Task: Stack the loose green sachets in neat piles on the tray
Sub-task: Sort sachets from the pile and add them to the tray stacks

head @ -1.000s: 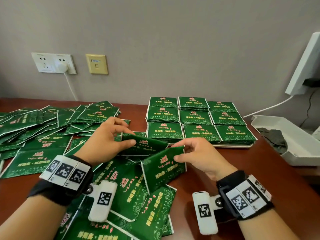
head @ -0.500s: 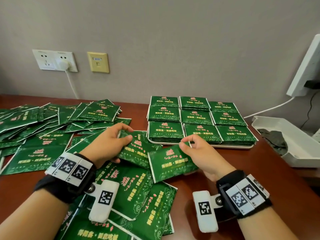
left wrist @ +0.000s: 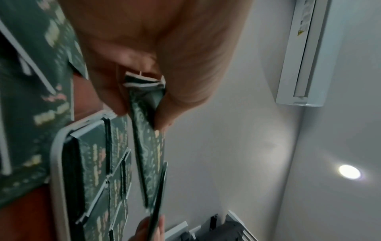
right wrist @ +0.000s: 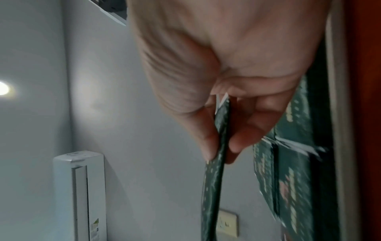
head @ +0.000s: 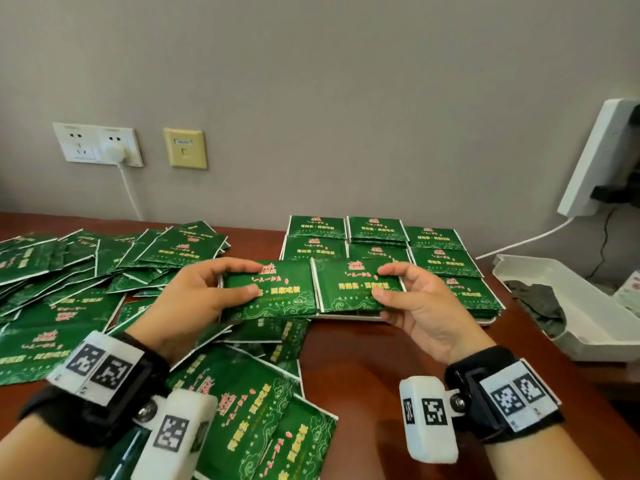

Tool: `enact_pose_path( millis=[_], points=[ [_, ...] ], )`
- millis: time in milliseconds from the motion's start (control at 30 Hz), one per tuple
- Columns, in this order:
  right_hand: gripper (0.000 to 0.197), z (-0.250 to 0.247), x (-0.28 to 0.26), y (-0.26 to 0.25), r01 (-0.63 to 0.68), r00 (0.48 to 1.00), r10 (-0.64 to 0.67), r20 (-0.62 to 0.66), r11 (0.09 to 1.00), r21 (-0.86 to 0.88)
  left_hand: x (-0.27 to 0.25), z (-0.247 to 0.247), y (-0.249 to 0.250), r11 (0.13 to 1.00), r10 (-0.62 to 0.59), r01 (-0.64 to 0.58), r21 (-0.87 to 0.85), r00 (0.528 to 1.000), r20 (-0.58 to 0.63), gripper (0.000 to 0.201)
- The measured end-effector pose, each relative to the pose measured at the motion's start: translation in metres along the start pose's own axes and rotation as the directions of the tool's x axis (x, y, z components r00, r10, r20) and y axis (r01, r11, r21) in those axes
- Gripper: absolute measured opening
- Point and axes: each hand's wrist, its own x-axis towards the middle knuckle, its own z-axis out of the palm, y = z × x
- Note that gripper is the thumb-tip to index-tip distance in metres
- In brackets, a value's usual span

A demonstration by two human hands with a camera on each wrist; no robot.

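Observation:
My left hand (head: 221,289) pinches a green sachet (head: 277,292) by its left end, thumb on top; the left wrist view shows a thin bunch of sachets (left wrist: 148,138) between thumb and fingers. My right hand (head: 391,289) pinches another green sachet (head: 349,289) at its right end, also seen edge-on as the held sachet (right wrist: 220,146). Both sachets are held side by side, lifted just in front of the white tray (head: 346,316), which carries several neat green piles (head: 436,258). Loose sachets (head: 104,258) lie spread over the left of the table.
More loose sachets (head: 249,410) lie near the front between my wrists. A white open box (head: 588,306) with a dark cloth stands at the right. Wall sockets (head: 97,143) with a plugged cable are behind the left heap. The brown table (head: 363,358) shows bare wood in front of the tray.
Both hands have lifted their sachets off the table and carried them forward towards the tray, turning them level and side by side.

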Motion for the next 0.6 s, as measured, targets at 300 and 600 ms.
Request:
enact_pose_path(
  millis=[300, 600],
  points=[
    [0.02, -0.099, 0.069, -0.059, 0.062, 0.974, -0.075, -0.213, 0.996, -0.065, 0.079, 0.082, 0.057, 0.966, 0.104, -0.126, 0.227, 0.989, 0.105, 0.039],
    [0.019, -0.199, 0.093, -0.064, 0.055, 0.939, -0.112, -0.326, 0.982, -0.179, 0.219, 0.225, 0.077, 0.958, -0.01, -0.036, 0.283, 0.987, 0.158, 0.026]
  ],
)
